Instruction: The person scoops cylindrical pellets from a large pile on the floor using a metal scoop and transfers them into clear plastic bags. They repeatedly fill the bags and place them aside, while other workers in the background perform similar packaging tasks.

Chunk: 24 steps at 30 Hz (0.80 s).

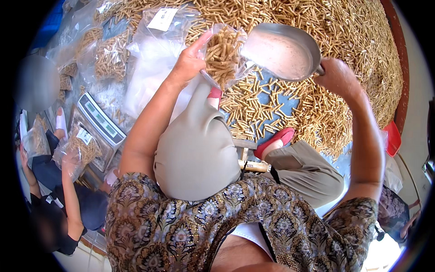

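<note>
Short tan stick-shaped pieces fill much of a clear plastic bag [222, 56], and my left hand [192, 57] grips that bag by its left side. Around the handle of a metal scoop [278, 52] my right hand [338, 76] is closed. The scoop's lip meets the bag's right side; only pale dust shows on its inner face. Beneath and beyond both hands spreads a large heap of the same sticks [340, 37], thinning to scattered pieces near my red shoe [275, 141]. Left of my left hand lies a stack of flat clear bags [149, 74], with a labelled bag on top.
Filled clear bags [112, 57] lie at the upper left. A digital scale [102, 119] stands left of my arm; a co-worker's hand [71, 161] holds a filled bag [85, 146] over it. A red dustpan [392, 137] is at the right, near the heap's dark red border [401, 68].
</note>
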### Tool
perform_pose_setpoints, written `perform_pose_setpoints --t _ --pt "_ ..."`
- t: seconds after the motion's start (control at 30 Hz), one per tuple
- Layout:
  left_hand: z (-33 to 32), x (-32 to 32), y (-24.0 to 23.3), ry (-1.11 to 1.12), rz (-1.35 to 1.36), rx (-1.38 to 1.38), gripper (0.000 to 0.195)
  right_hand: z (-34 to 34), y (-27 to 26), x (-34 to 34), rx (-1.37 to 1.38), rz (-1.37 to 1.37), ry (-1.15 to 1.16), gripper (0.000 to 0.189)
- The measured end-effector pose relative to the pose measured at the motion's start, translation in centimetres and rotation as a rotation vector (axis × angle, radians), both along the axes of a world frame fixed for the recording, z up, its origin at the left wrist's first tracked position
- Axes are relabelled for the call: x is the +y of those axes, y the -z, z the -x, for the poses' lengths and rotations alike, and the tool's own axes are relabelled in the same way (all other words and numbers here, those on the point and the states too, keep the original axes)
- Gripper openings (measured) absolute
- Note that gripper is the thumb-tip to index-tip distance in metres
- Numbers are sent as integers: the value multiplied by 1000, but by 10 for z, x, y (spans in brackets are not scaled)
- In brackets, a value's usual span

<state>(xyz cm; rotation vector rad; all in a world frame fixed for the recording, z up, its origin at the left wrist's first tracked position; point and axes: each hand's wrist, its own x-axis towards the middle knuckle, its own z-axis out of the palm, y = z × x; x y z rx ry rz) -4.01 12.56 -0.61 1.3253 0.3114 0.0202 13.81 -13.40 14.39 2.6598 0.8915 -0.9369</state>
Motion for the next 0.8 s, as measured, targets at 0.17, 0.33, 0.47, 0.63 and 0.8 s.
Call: perform_pose_setpoints --t 0.17,0.33,0.47,0.63,0.8 --pt "4 -2 20 -140 271 37 74 63 123 -7 598 -620 1079 28" --pt "-9 -17 4 -96 315 50 66 107 188 77 659 -1076 1364 20" --pt "-24 3 14 -326 462 83 48 77 166 60 713 -1276 1570 15" --pt "-36 -7 -13 -251 319 119 42 68 109 41 865 -1535 1529 21" --pt "-37 -31 -91 277 -78 -128 80 79 48 74 918 -1480 1151 21"
